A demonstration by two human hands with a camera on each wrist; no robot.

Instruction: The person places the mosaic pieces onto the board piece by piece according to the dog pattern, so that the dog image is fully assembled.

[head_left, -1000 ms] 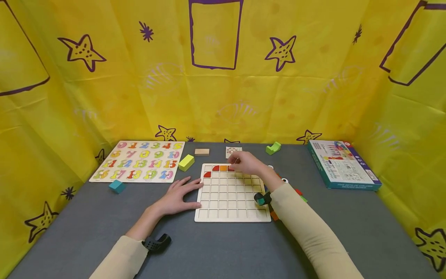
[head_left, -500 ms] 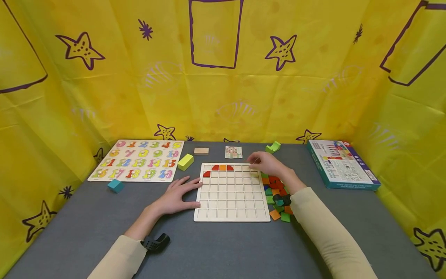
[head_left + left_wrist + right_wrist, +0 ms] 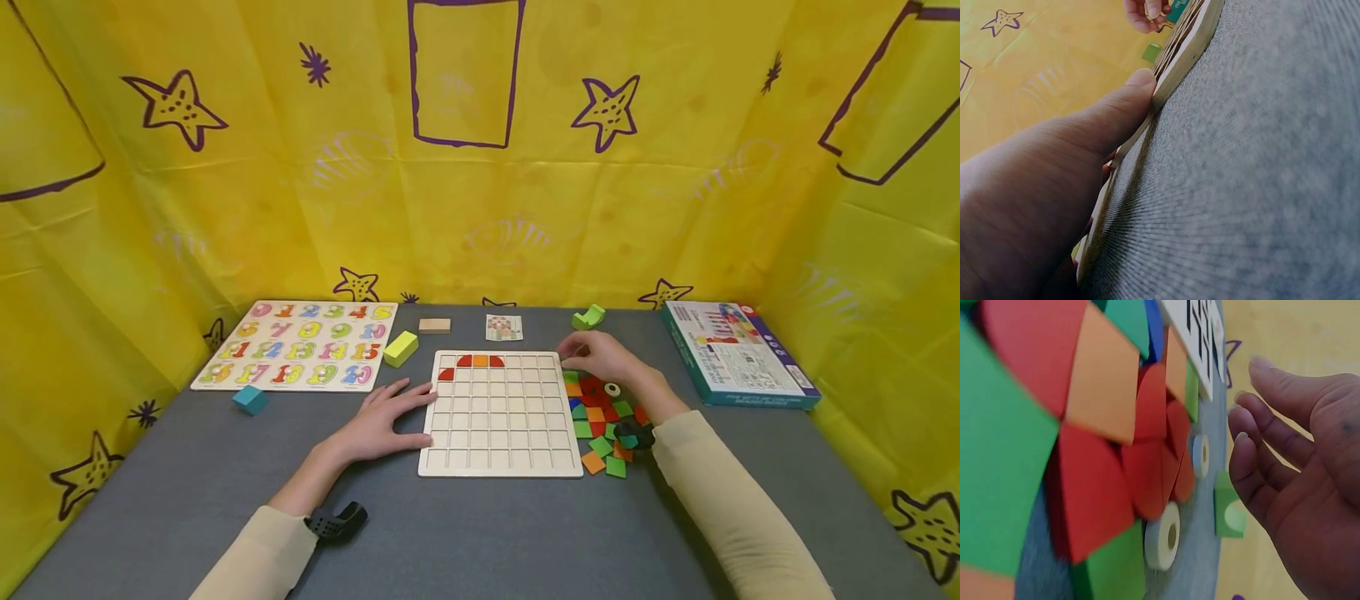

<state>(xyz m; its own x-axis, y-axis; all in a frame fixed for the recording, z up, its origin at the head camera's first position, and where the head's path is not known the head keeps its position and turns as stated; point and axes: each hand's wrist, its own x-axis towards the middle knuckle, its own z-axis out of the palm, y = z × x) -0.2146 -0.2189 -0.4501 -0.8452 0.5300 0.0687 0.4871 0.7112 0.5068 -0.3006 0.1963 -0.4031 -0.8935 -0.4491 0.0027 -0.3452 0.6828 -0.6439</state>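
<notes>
A pale wooden grid board lies in the middle of the table. Along its far row are an orange square and a red quarter-round piece on either side, with another red quarter-round piece one row nearer. My left hand rests at the board's left edge, fingers spread; its thumb touches the rim. Past the far right corner hovers my right hand, loosely bent with nothing between thumb and fingers. Beside the board lies a heap of coloured pieces: red, orange, green and blue.
White rings lie by the heap. Behind the board are a small pattern card, a wooden block and a green arched block. A number puzzle, yellow block and teal block sit left; a box, right.
My right hand has moved right from the board's far row to beyond its right corner, uncovering a red quarter-round piece and the heap. My left hand has stayed in place.
</notes>
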